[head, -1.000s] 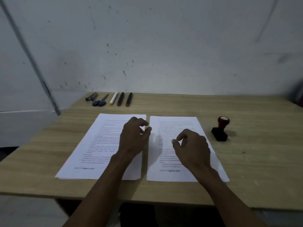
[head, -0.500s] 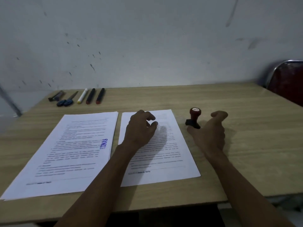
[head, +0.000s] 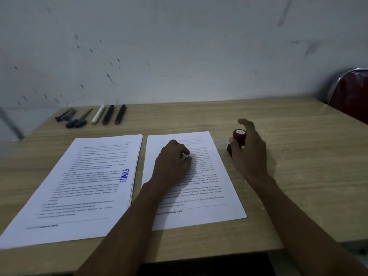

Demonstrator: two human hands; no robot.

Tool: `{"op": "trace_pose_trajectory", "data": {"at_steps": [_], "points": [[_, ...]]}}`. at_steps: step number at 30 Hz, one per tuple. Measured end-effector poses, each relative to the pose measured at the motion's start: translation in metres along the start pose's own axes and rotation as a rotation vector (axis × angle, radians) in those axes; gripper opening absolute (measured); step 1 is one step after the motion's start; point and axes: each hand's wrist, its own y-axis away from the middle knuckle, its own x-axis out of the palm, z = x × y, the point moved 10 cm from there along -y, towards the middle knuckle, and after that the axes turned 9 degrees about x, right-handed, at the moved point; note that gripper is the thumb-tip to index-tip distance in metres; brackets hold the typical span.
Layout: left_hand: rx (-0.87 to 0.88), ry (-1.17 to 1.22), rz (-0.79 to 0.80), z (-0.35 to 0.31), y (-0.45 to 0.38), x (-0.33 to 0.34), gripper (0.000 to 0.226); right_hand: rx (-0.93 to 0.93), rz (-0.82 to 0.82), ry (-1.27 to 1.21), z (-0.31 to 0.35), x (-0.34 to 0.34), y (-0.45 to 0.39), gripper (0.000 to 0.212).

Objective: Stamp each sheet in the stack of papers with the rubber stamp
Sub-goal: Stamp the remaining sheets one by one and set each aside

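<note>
The rubber stamp [head: 239, 136], with a dark red knob and a black base, stands on the table just right of the right-hand sheet [head: 201, 188]. My right hand [head: 250, 154] curves round its knob, thumb on the left side and fingers behind it. Loosely curled fingertips of my left hand [head: 172, 164] rest on that sheet's upper half, and no stamp mark shows on it. To the left lies a stack of printed sheets [head: 83, 188]. Its top page carries a blue "LUNAS" stamp mark [head: 124, 175] near its right edge.
The wooden table [head: 298, 176] stands against a white wall. At its back left lie a row of markers [head: 108, 114], blue-handled scissors [head: 78, 120] and a small dark tool [head: 64, 115]. A red chair with a metal frame [head: 350, 94] stands at the far right.
My right hand has gone from over the right sheet to the stamp and closed round its knob. My left hand has shifted from the left stack onto the right sheet. The view has turned right.
</note>
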Motion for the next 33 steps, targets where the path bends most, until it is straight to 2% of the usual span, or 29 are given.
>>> {"op": "trace_pose_trajectory", "data": {"at_steps": [4, 10, 16, 22, 33], "points": [[-0.001, -0.001, 0.007, -0.001, 0.001, 0.000, 0.013, -0.041, -0.007, 0.031, 0.002, 0.000, 0.001, 0.034], [-0.008, 0.016, 0.022, 0.000, 0.002, 0.001, 0.012, -0.159, -0.028, -0.122, 0.023, -0.010, 0.028, 0.036], [0.015, -0.009, 0.042, -0.002, 0.002, 0.004, 0.016, -0.302, 0.030, -0.128, 0.038, -0.006, 0.074, 0.038], [0.012, -0.002, 0.049, 0.001, 0.003, 0.006, 0.018, -0.287, 0.075, -0.071, 0.036, 0.001, 0.084, 0.036], [0.011, 0.011, 0.032, 0.003, 0.001, 0.006, 0.017, -0.339, 0.015, 0.058, 0.043, 0.000, 0.090, 0.038]]}}
